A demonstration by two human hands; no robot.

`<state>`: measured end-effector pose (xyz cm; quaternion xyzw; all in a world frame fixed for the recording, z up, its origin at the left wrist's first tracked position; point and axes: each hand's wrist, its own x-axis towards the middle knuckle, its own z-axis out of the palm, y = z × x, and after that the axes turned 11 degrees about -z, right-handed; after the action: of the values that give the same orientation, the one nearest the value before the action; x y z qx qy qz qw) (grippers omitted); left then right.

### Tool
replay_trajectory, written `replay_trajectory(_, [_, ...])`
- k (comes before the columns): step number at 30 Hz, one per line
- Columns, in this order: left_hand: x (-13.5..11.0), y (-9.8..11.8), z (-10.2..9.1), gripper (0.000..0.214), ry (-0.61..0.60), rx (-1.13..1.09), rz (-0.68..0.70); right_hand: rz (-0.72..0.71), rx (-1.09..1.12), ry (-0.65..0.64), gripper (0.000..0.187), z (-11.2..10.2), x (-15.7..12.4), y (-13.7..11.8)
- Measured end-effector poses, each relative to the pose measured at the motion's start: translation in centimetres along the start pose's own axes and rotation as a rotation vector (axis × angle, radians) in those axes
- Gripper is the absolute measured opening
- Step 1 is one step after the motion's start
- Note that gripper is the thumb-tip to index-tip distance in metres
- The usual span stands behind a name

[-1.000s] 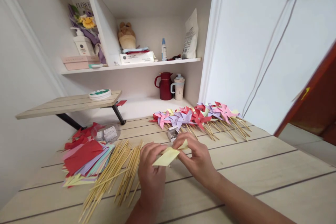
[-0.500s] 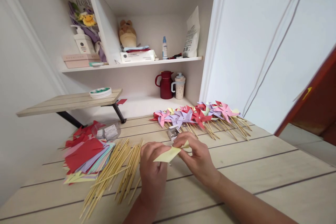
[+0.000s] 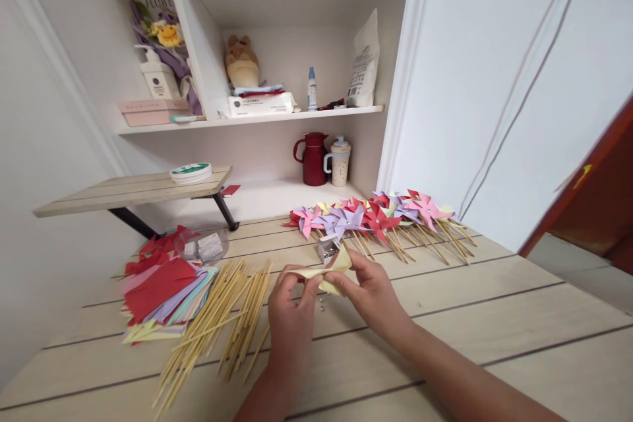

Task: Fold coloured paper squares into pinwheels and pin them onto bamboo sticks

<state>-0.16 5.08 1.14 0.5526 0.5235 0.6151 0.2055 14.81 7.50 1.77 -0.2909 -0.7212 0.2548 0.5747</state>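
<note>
My left hand (image 3: 291,313) pinches the near-left part of a pale yellow paper (image 3: 341,261) between thumb and fingers, and my right hand (image 3: 376,290) pinches its right part the same way. I have the paper up over the middle of the wooden tabletop (image 3: 494,323), its right side folded and one point sticking up. Just beyond it I see a small box (image 3: 326,252), partly hidden by the paper, with shiny bits inside; a few tiny pieces (image 3: 322,304) lie on the wood between my hands. To the left of my left hand lie loose wooden sticks (image 3: 208,323), and farther left a fanned stack of coloured paper (image 3: 161,290). On the far right, finished pinwheels (image 3: 346,219) lie in an overlapping row, their sticks pointing toward the near right.
</note>
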Motion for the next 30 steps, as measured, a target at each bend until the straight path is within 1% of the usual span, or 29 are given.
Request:
replay_trajectory(1, [0.0, -0.1, 0.1, 0.009, -0.028, -0.018, -0.066, 0.006, -0.004, -0.013, 0.013, 0.0, 0.1, 0.0])
replay_trajectory(3, [0.1, -0.2, 0.1, 0.011, -0.062, -0.030, -0.136, 0.007, -0.007, -0.033, 0.012, -0.1, 0.2, -0.1])
replay_trajectory(5, [0.1, -0.4, 0.1, 0.012, -0.054, -0.025, -0.145, 0.001, -0.011, -0.046, 0.012, -0.1, 0.3, -0.1])
replay_trajectory(8, [0.1, -0.6, 0.1, 0.013, -0.016, 0.015, -0.101, -0.009, -0.023, -0.049, 0.011, 0.0, 0.3, 0.0])
replay_trajectory(10, [0.0, -0.6, 0.1, 0.014, 0.024, 0.070, -0.013, -0.011, -0.036, -0.047, 0.010, 0.0, 0.3, 0.1])
replay_trajectory(13, [0.0, -0.5, -0.3, 0.007, 0.068, 0.206, 0.235, -0.035, -0.073, -0.037, 0.007, -0.1, 0.3, 0.1])
replay_trajectory(16, [0.1, 0.0, -0.9, 0.015, 0.079, 0.337, 0.484, -0.109, -0.098, -0.036, 0.003, -0.4, 0.2, -0.2])
replay_trajectory(19, [0.2, 0.6, -1.5, 0.020, 0.081, 0.405, 0.648, -0.208, -0.066, -0.019, 0.008, -0.5, 0.0, -0.5])
replay_trajectory(22, [0.2, 1.2, -1.8, 0.018, 0.104, 0.423, 0.733, -0.264, -0.001, 0.005, 0.013, -0.3, -0.1, -0.5])
replay_trajectory(25, [0.2, 1.5, -2.0, 0.018, 0.120, 0.430, 0.740, -0.258, 0.038, 0.018, 0.013, -0.2, -0.1, -0.3])
replay_trajectory(27, [0.2, 1.4, -2.1, 0.022, 0.119, 0.443, 0.754, -0.256, 0.026, 0.013, 0.012, -0.3, -0.1, -0.2])
replay_trajectory(30, [0.1, 1.2, -2.3, 0.024, 0.108, 0.463, 0.788, -0.293, -0.026, -0.027, 0.013, -0.8, 0.0, -0.2])
